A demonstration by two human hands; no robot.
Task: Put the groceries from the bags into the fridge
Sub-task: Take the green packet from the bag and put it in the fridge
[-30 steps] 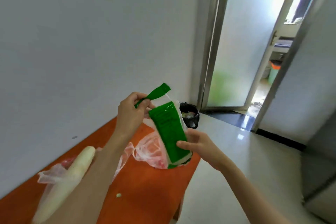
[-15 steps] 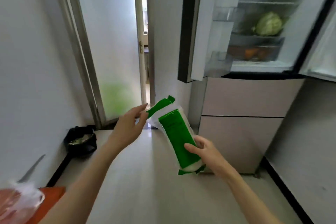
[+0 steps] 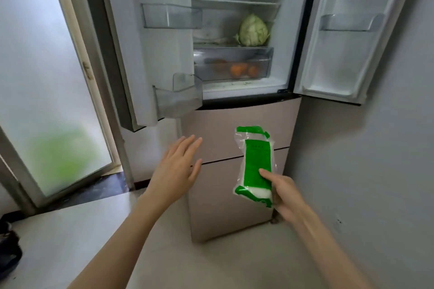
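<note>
My right hand [image 3: 285, 196] grips the lower end of a green and white plastic packet [image 3: 256, 164], held upright in front of the fridge's lower drawers [image 3: 234, 129]. My left hand [image 3: 177, 169] is open, fingers spread, palm down, left of the packet and not touching it. The fridge [image 3: 234, 91] stands ahead with both upper doors swung open. On a shelf inside sits a cabbage [image 3: 253, 30]. Below it a clear drawer [image 3: 232, 64] holds orange fruits [image 3: 238, 70].
The open left door [image 3: 150, 42] carries clear bins and juts toward me; the open right door [image 3: 347, 30] has one bin. A frosted glass door [image 3: 44, 91] stands at left. A dark bin [image 3: 8, 246] sits on the floor at lower left. A grey wall [image 3: 375, 171] is at right.
I have turned from the orange table toward the fridge and come closer. My left hand let go of the packet's top flap and opened. The right hand still holds the packet.
</note>
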